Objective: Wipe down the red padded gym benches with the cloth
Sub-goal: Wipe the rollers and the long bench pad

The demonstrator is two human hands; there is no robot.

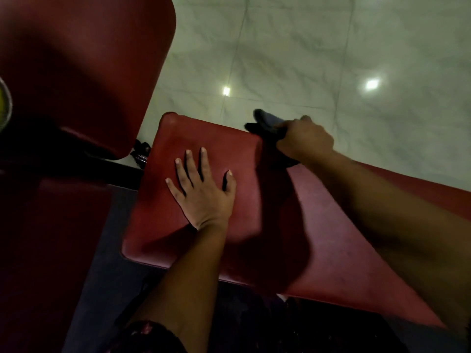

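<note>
Wiping is in hand on the seat pad (204,138): the right hand (307,140) grips the dark cloth (266,124) at the pad's far right corner, while the left hand (204,189) lies flat, fingers spread, on the pad's middle. Cloth contact with the pad appears likely, though blur obscures it. Next move calls for drawing the cloth across the pad and lifting the left hand clear.

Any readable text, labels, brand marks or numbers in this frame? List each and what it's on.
None readable.
Round yellow-green object at the left edge: blurred and cut off, cannot tell if it bears print.
Red seat pad, larger red pad, dark cloth: no print visible.
</note>
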